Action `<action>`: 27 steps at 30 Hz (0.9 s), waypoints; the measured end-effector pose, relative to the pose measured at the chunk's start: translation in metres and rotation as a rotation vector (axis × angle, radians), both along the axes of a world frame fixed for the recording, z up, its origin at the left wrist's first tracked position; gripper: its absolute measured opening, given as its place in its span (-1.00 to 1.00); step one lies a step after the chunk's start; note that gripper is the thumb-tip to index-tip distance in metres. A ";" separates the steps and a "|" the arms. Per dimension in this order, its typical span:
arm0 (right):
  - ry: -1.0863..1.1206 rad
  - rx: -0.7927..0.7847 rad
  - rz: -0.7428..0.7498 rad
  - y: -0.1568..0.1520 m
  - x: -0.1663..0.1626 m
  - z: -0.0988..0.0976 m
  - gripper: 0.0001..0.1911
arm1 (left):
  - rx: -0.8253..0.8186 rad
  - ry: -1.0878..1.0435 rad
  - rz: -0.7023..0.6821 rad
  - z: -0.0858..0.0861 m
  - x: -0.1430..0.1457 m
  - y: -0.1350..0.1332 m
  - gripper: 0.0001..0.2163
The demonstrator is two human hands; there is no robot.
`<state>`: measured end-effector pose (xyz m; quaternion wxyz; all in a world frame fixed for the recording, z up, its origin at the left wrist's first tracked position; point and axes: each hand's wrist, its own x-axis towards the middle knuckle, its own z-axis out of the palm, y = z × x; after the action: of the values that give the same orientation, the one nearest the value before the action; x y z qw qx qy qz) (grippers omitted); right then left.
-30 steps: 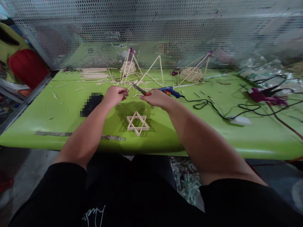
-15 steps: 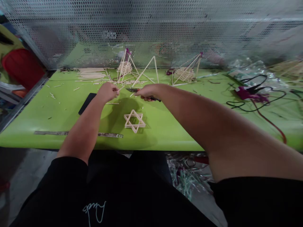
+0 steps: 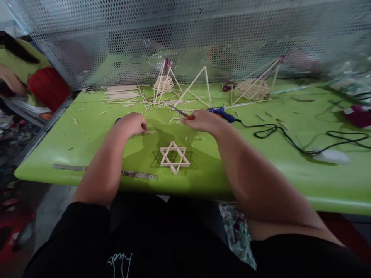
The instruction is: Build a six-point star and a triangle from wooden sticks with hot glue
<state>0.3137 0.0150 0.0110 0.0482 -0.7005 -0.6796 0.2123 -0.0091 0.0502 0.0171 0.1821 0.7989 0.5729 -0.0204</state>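
My right hand (image 3: 199,119) is closed around the red handle of a pointed cutting tool (image 3: 179,111), whose thin dark blades point toward the back left. Whether they are scissors or snips I cannot tell. Low over the table, my left hand (image 3: 135,124) has its fingers curled at the near ends of thin wooden sticks (image 3: 150,132); its fingertips are partly hidden. A six-pointed star of wooden sticks (image 3: 175,164) lies in front of me, between my forearms. Just behind my right hand is a blue glue gun (image 3: 222,113).
Stick pyramids (image 3: 164,85) stand along the perforated metal screen (image 3: 185,31), beside a pile of long sticks (image 3: 120,94). A black cord (image 3: 272,129) runs right across the green table (image 3: 95,143). A metal strip (image 3: 139,175) lies near the front edge. Someone sits at far left.
My left hand has come down and nearer, to the sticks on the table. The cutting tool in my right hand now points farther back. The view has shifted, and the glue gun shows now.
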 end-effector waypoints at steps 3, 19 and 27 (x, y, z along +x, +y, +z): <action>0.008 0.011 -0.004 -0.003 0.002 -0.007 -0.39 | -0.017 0.056 -0.037 0.005 0.002 -0.006 -0.93; -0.316 0.057 -0.063 -0.005 0.025 -0.012 -0.31 | -0.007 -0.693 0.031 0.001 -0.007 -0.008 -0.78; -0.327 0.224 -0.012 -0.014 0.022 -0.021 -0.12 | -0.045 -1.032 0.192 -0.024 0.005 0.009 -0.76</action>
<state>0.3361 0.0008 -0.0101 0.0163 -0.7199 -0.6937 0.0184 -0.0043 0.0593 -0.0071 0.4587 0.6446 0.4788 0.3806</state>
